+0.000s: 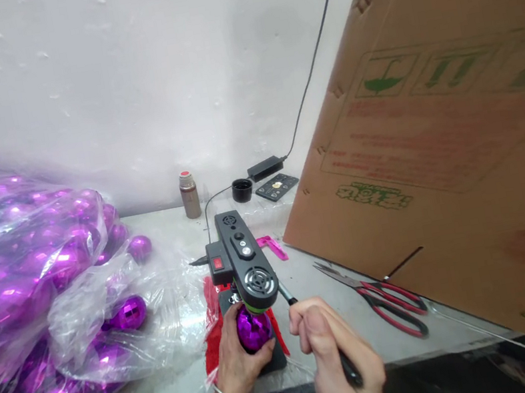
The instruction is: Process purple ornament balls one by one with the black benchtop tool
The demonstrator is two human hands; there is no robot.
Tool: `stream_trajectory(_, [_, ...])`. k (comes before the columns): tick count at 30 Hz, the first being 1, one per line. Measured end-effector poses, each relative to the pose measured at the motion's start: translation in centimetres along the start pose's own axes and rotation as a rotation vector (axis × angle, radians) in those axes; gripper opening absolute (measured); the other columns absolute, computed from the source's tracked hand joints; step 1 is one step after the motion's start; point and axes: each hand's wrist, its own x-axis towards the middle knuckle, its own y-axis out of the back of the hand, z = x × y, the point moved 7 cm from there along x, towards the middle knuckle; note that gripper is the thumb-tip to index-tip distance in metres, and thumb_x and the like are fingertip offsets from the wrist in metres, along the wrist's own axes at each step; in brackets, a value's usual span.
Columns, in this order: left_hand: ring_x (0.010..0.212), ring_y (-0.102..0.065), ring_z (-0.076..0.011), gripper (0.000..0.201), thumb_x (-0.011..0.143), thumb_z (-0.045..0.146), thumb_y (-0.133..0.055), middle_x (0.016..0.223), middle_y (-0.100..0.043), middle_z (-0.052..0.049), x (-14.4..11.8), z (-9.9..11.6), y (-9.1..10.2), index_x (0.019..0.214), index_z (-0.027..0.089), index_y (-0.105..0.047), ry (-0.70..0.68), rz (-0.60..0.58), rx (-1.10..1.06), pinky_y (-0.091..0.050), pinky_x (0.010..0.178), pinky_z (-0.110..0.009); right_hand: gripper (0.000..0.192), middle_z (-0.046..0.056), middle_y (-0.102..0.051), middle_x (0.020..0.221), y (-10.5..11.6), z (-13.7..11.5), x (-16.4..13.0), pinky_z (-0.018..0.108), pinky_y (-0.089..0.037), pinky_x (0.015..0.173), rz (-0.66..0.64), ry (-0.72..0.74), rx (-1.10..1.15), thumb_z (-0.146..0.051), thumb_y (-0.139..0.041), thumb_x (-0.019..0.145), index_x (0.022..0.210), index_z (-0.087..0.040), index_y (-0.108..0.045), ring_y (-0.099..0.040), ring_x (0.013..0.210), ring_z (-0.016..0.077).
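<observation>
My left hand [236, 358] cups a shiny purple faceted ball [252, 328] and holds it under the head of a small black benchtop machine [244, 261], on the machine's base. My right hand [335, 353] is closed around a thin black-handled tool [287, 295] whose metal tip points up toward the machine's head, right of the ball. A metal bracelet sits on my left wrist. Red material [213, 313] lies under the machine.
A clear plastic bag of several purple balls [30, 291] fills the left. Red-handled pliers [387, 300] lie to the right. A big tilted cardboard box [446, 144] stands at right. A metal flask [189, 194], a black cup [242, 190], a power adapter [265, 168] and a remote [277, 187] stand by the wall.
</observation>
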Motion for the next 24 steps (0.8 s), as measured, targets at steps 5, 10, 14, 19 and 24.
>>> stream_trajectory(5, [0.106,-0.075,-0.0355,0.074,0.065,0.033,-0.090,0.116,-0.076,-0.011,0.0,-0.4,-0.1,0.132,0.019,-0.063,0.088,-0.011,-0.041,-0.062,0.096,-0.053,0.032,-0.001,-0.050,0.071,0.0,1.0,-1.3,0.023,-0.041,0.054,0.004,0.041,0.027,-0.005,-0.044,0.106,0.079,-0.020,-0.050,-0.053,0.063,0.0098])
stream_trajectory(10, [0.108,-0.075,-0.0347,0.075,0.066,0.033,-0.089,0.117,-0.076,-0.011,-0.1,-0.6,-0.3,0.134,0.020,-0.060,0.091,-0.028,-0.021,-0.062,0.097,-0.052,0.034,-0.002,-0.050,0.069,0.1,2.7,-3.4,0.024,-0.041,0.057,0.094,0.102,0.071,-0.006,-0.044,0.107,0.076,-0.020,-0.049,-0.054,0.063,0.0092])
stream_trajectory(14, [0.113,-0.073,-0.0365,0.075,0.068,0.033,-0.086,0.122,-0.074,-0.013,-0.1,-1.0,-0.7,0.136,0.019,-0.058,0.075,-0.034,-0.010,-0.060,0.101,-0.055,0.037,-0.004,-0.047,0.064,0.0,3.1,-3.8,0.024,-0.041,0.056,0.130,0.097,0.070,-0.011,-0.045,0.108,0.072,-0.020,-0.047,-0.055,0.062,0.0097])
stream_trajectory(19, [0.119,-0.071,-0.0395,0.078,0.068,0.031,-0.084,0.129,-0.072,-0.017,-0.2,-1.2,-1.0,0.138,0.018,-0.055,0.020,-0.014,-0.021,-0.057,0.106,-0.062,0.042,-0.004,-0.045,0.060,-0.1,2.8,-3.4,0.023,-0.040,0.054,0.177,0.101,0.046,-0.015,-0.045,0.109,0.068,-0.020,-0.045,-0.054,0.060,0.0095])
stream_trajectory(24, [0.120,-0.071,-0.0407,0.076,0.069,0.034,-0.084,0.129,-0.072,-0.018,-0.2,-1.2,-1.2,0.138,0.017,-0.056,0.005,-0.012,-0.010,-0.057,0.105,-0.064,0.046,-0.005,-0.041,0.057,-0.2,2.6,-3.2,0.021,-0.039,0.053,0.213,0.104,0.043,-0.019,-0.046,0.111,0.065,-0.020,-0.042,-0.052,0.059,0.0089])
